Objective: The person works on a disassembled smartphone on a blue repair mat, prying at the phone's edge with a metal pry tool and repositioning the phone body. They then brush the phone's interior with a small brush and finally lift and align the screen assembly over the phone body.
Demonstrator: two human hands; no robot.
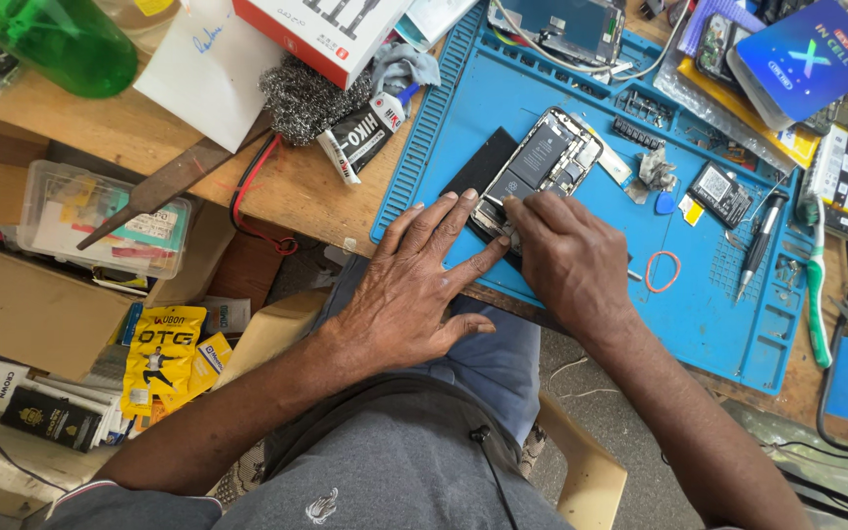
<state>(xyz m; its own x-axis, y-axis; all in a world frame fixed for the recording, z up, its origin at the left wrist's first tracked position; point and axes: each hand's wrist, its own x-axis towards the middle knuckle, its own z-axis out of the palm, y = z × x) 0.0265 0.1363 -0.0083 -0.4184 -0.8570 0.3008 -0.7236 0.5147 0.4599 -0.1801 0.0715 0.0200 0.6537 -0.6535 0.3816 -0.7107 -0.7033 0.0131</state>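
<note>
left hand [414,285] flat, fingers spread, pinning opened phone [540,167]; right hand [566,260] curled, pinching its edge.

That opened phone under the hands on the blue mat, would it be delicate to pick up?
Probably delicate: the opened phone lies with its back off, battery and small parts bare. It looks flat and stiff, so unlikely to roll or flop. The blue mat likely keeps it from sliding; the left hand steadies it.

One view only, head cam. It looks steeply down over my lap at the blue work mat [581,245] on the wooden bench [296,186], close in. My forearms enter from bottom of frame; bench edge runs diagonally, floor clutter at left.
</note>
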